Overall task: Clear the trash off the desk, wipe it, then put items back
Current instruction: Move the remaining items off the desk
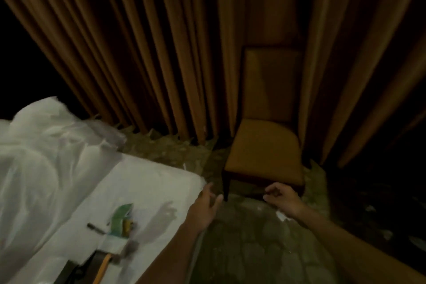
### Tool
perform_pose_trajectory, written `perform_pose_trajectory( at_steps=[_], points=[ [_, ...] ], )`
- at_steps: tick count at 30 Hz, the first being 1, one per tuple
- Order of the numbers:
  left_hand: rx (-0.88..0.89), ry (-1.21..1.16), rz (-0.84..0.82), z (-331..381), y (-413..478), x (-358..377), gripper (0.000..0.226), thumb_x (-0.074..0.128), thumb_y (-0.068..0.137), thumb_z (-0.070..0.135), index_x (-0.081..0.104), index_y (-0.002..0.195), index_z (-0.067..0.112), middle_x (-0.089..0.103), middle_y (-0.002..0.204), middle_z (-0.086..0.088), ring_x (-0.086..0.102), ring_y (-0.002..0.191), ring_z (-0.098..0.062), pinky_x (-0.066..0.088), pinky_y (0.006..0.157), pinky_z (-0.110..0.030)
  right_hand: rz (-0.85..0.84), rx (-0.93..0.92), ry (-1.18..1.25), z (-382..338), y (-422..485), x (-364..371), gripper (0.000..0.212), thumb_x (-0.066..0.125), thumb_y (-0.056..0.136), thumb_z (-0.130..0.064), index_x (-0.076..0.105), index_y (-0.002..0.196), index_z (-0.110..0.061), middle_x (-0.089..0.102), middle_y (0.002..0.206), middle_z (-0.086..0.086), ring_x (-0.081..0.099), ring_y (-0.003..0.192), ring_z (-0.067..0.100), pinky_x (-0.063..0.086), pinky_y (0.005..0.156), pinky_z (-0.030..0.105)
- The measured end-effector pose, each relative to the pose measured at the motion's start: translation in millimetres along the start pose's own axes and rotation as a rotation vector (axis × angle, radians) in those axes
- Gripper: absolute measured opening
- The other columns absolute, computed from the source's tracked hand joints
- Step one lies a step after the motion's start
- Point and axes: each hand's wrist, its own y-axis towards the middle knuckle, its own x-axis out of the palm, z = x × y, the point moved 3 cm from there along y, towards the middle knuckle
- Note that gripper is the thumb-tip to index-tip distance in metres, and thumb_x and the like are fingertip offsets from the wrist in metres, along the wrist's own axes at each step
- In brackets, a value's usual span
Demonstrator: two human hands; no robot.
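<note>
The room is dim. My left hand (204,205) hovers with relaxed, spread fingers just past the corner of a white-covered surface (143,182), holding nothing. My right hand (280,196) hangs with loosely curled fingers in front of the chair's front edge, also holding nothing. On the white surface lie a green-and-white wrapper (119,217), a small yellow item (126,225) beside it, a short dark stick-like item (95,228), and a dark object with a tan handle (101,267) near the bottom edge.
An orange upholstered chair (265,152) with dark legs stands against long brown curtains (149,53). Crumpled white bedding or plastic (41,150) piles at the left. Patterned carpet (253,249) runs between the white surface and the chair, with a white scrap (282,215) on it.
</note>
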Motion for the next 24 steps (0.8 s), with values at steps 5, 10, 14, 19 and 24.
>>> perform_pose_trajectory(
  at_steps=[5,10,14,19,24],
  points=[
    [0.046,0.048,-0.175,95,36,84,0.057,0.042,0.097,0.049,0.024,0.146,0.025,0.055,0.118,0.001,0.057,0.104,-0.017,0.048,0.091,-0.035,0.169,0.053,0.056,54,-25,-125,0.012,0.065,0.086,-0.006,0.056,0.093,-0.009,0.053,0.074,0.002,0.050,0.063,0.010,0.039,0.050,0.013],
    [0.174,0.094,-0.264,211,65,188,0.053,0.044,0.097,0.047,0.029,0.143,0.026,0.055,0.114,0.006,0.054,0.108,-0.017,0.045,0.093,-0.035,0.346,0.129,0.113,115,-55,-242,0.015,0.065,0.088,-0.016,0.057,0.101,-0.015,0.060,0.095,0.005,0.058,0.080,0.013,0.044,0.058,0.018],
    [0.267,0.105,-0.433,288,71,262,0.052,0.048,0.096,0.045,0.030,0.142,0.027,0.055,0.112,0.007,0.055,0.108,-0.016,0.047,0.096,-0.040,0.423,0.171,0.160,156,-76,-309,0.019,0.060,0.092,-0.018,0.054,0.109,-0.014,0.057,0.097,0.004,0.058,0.089,0.017,0.046,0.066,0.023],
    [0.351,0.177,-0.535,358,104,335,0.054,0.051,0.095,0.039,0.033,0.142,0.020,0.055,0.115,-0.001,0.058,0.102,-0.018,0.049,0.091,-0.037,0.526,0.241,0.257,210,-84,-372,0.013,0.061,0.091,-0.021,0.055,0.102,-0.021,0.057,0.103,0.002,0.058,0.089,0.014,0.049,0.074,0.028],
    [0.481,0.301,-0.686,427,151,424,0.053,0.050,0.096,0.040,0.033,0.142,0.019,0.054,0.118,-0.002,0.056,0.104,-0.018,0.048,0.084,-0.030,0.623,0.314,0.245,257,-78,-438,0.016,0.062,0.091,-0.016,0.052,0.104,-0.016,0.052,0.100,-0.004,0.056,0.096,0.016,0.040,0.062,0.010]
  ],
)
